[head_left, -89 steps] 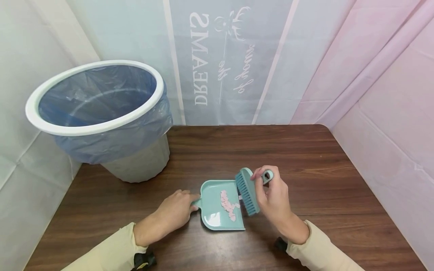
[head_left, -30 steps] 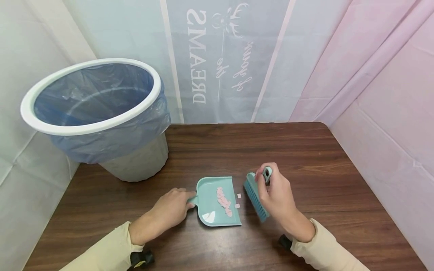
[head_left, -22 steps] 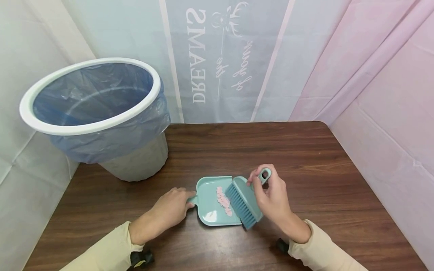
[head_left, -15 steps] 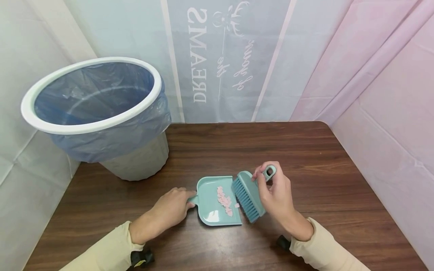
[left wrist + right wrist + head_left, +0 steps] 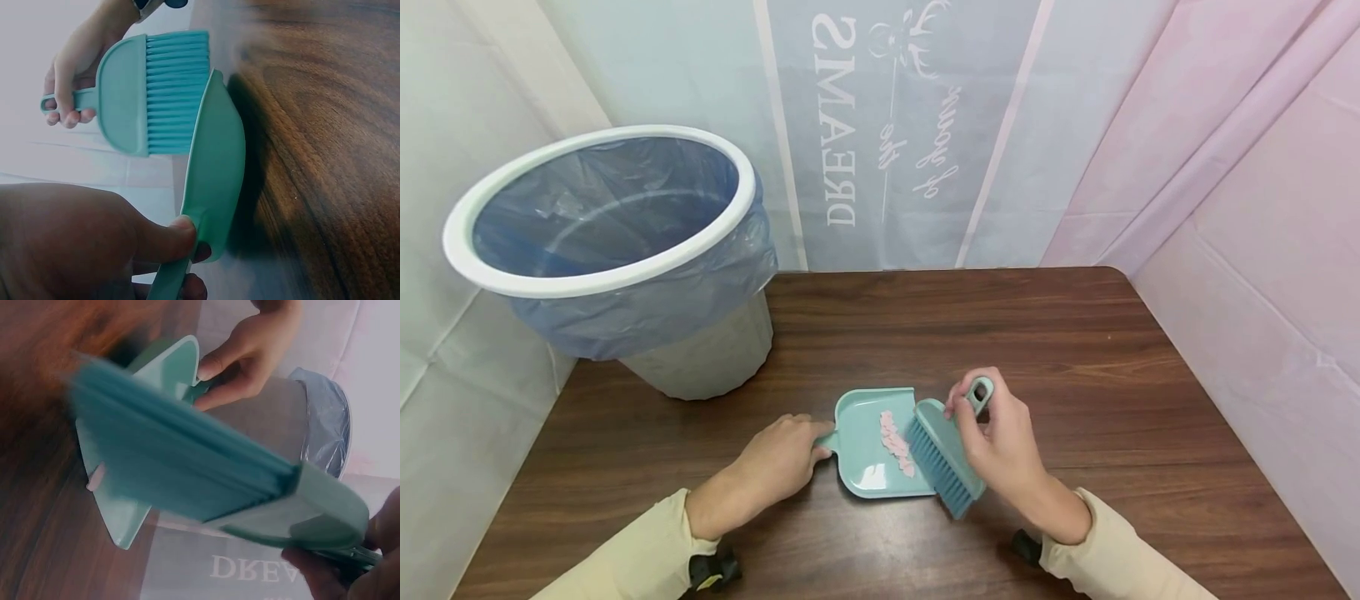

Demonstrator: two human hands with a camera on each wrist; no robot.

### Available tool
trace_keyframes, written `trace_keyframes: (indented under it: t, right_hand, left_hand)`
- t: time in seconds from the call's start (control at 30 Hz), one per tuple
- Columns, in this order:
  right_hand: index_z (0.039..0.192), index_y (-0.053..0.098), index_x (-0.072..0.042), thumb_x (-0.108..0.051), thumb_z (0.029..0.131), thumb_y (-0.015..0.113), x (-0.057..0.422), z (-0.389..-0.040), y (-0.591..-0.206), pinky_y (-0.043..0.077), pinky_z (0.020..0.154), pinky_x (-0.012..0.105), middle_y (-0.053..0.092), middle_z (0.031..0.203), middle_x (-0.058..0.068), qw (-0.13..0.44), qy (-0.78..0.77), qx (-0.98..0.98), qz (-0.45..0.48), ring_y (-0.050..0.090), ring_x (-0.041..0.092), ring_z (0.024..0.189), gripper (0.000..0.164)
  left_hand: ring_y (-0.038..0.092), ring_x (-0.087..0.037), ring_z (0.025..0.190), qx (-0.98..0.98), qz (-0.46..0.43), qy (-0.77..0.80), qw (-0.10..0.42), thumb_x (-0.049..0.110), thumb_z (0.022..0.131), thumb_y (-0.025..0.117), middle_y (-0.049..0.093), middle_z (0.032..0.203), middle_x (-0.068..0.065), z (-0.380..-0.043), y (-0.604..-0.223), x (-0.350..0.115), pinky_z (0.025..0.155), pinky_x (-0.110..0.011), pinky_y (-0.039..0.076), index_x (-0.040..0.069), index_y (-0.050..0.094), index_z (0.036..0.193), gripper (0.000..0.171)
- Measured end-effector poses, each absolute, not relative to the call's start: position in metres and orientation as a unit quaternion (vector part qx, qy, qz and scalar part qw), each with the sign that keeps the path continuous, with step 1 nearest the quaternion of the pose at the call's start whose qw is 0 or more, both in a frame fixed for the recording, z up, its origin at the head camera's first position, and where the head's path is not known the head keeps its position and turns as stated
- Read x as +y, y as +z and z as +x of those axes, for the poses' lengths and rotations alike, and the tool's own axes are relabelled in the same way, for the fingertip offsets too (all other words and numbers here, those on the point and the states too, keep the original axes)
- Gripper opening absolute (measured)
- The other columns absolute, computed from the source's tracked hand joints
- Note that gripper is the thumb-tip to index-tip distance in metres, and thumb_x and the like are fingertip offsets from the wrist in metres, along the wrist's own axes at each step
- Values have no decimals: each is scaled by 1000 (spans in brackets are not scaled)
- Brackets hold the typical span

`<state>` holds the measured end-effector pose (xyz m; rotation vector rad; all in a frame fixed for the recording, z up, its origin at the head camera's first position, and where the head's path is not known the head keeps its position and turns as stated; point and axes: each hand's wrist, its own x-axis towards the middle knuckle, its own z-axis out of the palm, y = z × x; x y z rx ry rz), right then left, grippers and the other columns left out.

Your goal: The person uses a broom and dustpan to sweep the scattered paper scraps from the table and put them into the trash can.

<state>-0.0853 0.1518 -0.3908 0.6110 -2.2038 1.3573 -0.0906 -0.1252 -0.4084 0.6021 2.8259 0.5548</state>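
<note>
My left hand (image 5: 784, 457) grips the short handle of a teal dustpan (image 5: 861, 467), thumb on top in the left wrist view. The pan lies on the wooden table with its straight lip facing right. A small heap of pale pink scraps (image 5: 893, 443) sits in it. My right hand (image 5: 1003, 433) holds a teal hand brush (image 5: 953, 450) by its looped handle. Its bristles (image 5: 934, 468) slant over the pan's lip and hide most of it. In the right wrist view a pink scrap (image 5: 95, 477) shows at the lip, beside the bristles.
A grey bin (image 5: 722, 358) with a white rim (image 5: 452, 242) and a blue liner bag (image 5: 700, 292) stands at the table's back left. Printed cloth (image 5: 880, 133) hangs behind the brown table (image 5: 970, 317), with pale cloth walls on both sides.
The brush swept left to the pan, drew back right, baring two loose scraps by the lip, and came left again twice. It now covers that spot. The left hand and pan barely moved.
</note>
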Motion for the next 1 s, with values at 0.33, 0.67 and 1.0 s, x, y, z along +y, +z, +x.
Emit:
trace_keyframes:
  t: [0.33,0.67,1.0]
  right_hand:
    - [98,53,4,20,90,58,167,-95,-396,47,52,14,67,83,7,306,472,-807,179,64,13,72,19]
    - [97,54,8,22,87,57,197,-97,-403,46,56,9,66,82,10,343,413,-833,136,60,1,75,18]
    - [98,54,7,22,87,57,203,-96,-404,45,56,9,66,81,10,342,400,-839,138,60,5,72,20]
  left_hand:
    - [66,-34,100,952,210,207,89,11,93,74,71,108,-16,-90,-415,-127,90,-47,55,0,70,124,33]
    - [65,-36,104,947,215,233,53,13,96,72,70,109,-17,-87,-430,-129,92,-49,54,0,68,126,33]
    - [65,-39,109,949,208,233,45,16,96,72,70,114,-21,-87,-433,-128,93,-51,54,0,68,128,35]
